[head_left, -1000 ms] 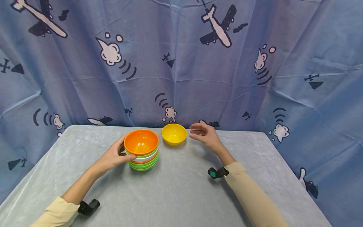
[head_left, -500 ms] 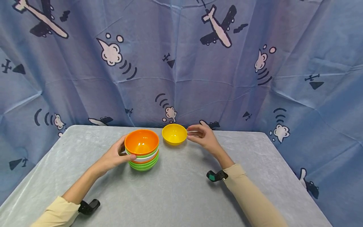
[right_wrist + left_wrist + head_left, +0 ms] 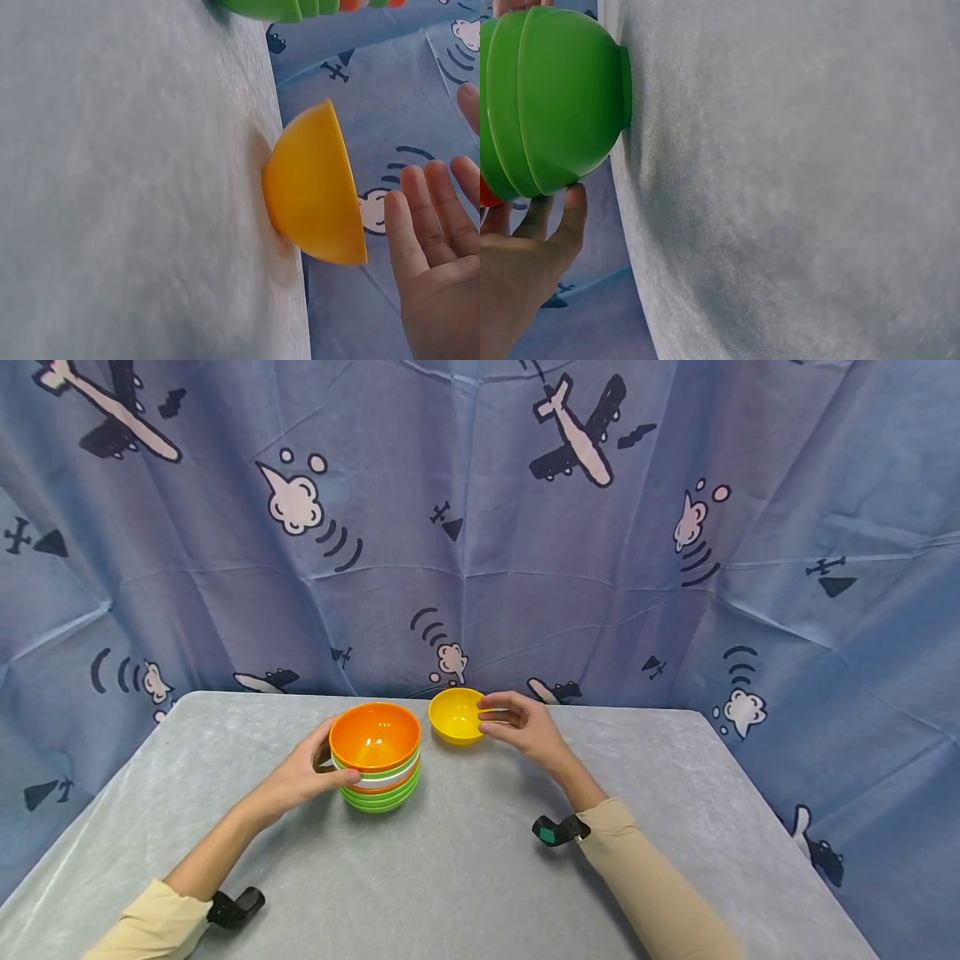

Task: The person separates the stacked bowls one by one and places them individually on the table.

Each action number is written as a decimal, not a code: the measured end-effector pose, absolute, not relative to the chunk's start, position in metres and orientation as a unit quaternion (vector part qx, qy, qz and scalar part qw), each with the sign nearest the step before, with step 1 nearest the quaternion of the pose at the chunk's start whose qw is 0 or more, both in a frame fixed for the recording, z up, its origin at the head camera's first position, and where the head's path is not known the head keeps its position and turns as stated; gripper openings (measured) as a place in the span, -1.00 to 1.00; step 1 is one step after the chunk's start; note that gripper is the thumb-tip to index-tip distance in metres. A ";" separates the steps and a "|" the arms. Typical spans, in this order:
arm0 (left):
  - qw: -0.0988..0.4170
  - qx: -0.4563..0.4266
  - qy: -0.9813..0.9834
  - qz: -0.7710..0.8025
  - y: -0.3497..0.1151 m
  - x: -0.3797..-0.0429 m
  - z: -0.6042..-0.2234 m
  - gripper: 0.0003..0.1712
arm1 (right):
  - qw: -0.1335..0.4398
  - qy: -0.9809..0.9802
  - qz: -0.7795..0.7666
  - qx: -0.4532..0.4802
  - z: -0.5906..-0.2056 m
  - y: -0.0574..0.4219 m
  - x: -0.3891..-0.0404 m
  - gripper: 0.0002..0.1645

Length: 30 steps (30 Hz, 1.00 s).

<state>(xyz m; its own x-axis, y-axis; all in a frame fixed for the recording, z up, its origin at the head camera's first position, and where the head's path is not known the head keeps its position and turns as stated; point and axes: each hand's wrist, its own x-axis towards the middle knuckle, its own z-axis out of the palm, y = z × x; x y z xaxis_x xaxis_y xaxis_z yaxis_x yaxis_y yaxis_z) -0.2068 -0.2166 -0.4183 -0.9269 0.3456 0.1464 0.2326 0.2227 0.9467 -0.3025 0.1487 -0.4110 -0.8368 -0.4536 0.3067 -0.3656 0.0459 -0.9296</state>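
A stack of nested bowls (image 3: 380,797), green, white and orange with an orange bowl (image 3: 374,737) on top, stands upright left of the table's middle. My left hand (image 3: 296,772) grips its left side, thumb at the front and fingers behind. In the left wrist view those fingers touch the green bowls (image 3: 562,105). A single yellow bowl (image 3: 453,720) sits upright behind and right of the stack. My right hand (image 3: 528,727) hovers at its right rim, covering part of it in the head view. The right wrist view shows the fingers (image 3: 405,236) extended above the rim, apart from the yellow bowl, holding nothing.
A grey-white cloth covers the table (image 3: 465,877). Just beyond its far edge hangs a blue curtain (image 3: 390,527) printed with planes and clouds. A black wrist camera (image 3: 235,907) sits on the left forearm, another black wrist camera (image 3: 558,831) on the right.
My right hand has moved left, from beside the yellow bowl to over its right rim. The left hand, the stack and the yellow bowl have stayed in place.
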 end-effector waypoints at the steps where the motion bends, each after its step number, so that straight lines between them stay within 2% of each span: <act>1: 0.048 0.185 0.780 0.595 -0.217 -0.207 -0.418 -0.12 | 0.036 0.721 -0.630 -0.285 -0.411 0.147 -0.302 -0.55; 23: 0.054 0.184 0.776 0.600 -0.218 -0.207 -0.419 -0.11 | 0.051 0.691 -0.648 -0.315 -0.414 0.108 -0.296 -0.53; 30: 0.051 0.186 0.776 0.600 -0.218 -0.206 -0.419 -0.10 | 0.068 0.677 -0.654 -0.331 -0.400 0.098 -0.282 -0.49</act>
<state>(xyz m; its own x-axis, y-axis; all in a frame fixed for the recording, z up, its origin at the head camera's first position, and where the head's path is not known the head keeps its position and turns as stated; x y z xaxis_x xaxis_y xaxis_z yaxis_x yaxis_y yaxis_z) -0.2064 -0.2177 -0.4189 -0.9255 0.3500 0.1448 0.2280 0.2095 0.9509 -0.2825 0.0983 -0.4002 -0.7715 -0.5372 0.3409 -0.3591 -0.0747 -0.9303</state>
